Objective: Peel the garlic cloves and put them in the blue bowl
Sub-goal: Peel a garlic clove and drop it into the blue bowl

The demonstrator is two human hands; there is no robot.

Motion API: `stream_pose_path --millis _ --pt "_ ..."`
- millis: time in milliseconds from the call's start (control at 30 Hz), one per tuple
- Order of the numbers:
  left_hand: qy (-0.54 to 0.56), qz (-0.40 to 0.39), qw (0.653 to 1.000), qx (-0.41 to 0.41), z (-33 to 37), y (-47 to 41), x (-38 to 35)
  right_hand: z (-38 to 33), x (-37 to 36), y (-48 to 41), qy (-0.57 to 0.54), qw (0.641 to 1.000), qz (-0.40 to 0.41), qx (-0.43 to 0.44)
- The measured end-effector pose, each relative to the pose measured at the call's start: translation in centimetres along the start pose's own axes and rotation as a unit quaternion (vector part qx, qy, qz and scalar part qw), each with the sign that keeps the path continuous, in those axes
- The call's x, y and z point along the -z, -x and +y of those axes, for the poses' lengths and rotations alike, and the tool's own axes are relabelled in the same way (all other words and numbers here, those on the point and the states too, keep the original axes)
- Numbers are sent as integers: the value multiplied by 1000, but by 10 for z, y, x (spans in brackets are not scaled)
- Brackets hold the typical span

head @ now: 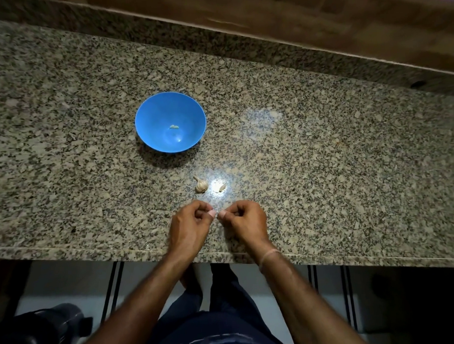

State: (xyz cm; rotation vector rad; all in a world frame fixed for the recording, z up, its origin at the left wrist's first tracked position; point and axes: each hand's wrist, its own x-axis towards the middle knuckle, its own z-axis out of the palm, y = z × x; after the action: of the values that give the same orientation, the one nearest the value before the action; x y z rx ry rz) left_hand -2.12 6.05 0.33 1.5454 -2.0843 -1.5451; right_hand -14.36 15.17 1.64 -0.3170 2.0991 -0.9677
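Blue bowl (152, 138) tally: one peeled clove (174, 126) inside; early stage, I judge.
Remaining: garlic bulb (201, 185), loose clove (222, 188), just beyond the hands.
Bowl position: farther beyond the hands, leftward.
Left hand (189, 222), right hand (244, 219): fingers curled, thumbs pinching a small pale piece (217, 215) between them, likely a clove.

bench (323, 168): speckled grey-tan granite, raised back lip | glare (261, 116): soft bright patches on its polished top | wall (292, 23): brown, wood-toned, behind bench | floor (70, 285): pale tiles, dark paired stripes, dim
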Motion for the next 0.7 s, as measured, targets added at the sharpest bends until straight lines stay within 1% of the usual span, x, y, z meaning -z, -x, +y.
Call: stream_pose_path --millis 33,67,100,167,233,333,533,567,600,700 --pt "39 -16 999 6 1 1 0 -1 7 2 -116 992 -46 -30" --pt "92 -30 995 10 2 3 0 -4 14 5 -223 968 -95 -62" --pt "149 -44 988 17 4 3 -1 -8 18 8 -290 944 -128 -87" --pt "242 -68 968 26 6 7 -1 -11 18 13 -357 915 -153 -112" --pt "292 -75 953 33 9 11 0 -13 16 15 -399 895 -153 -129" --pt "303 -72 950 32 13 12 3 -14 16 17 -413 887 -150 -141" --pt "299 -74 951 4 23 15 14 -16 14 17 -416 881 -180 -138" --pt "287 -69 956 0 23 15 16 -15 12 18 -409 886 -178 -125" --pt "272 -61 960 -1 23 14 17 -13 11 19 -392 899 -169 -100" --pt "233 -47 971 -14 21 13 17 -8 10 23 -296 949 -106 18"
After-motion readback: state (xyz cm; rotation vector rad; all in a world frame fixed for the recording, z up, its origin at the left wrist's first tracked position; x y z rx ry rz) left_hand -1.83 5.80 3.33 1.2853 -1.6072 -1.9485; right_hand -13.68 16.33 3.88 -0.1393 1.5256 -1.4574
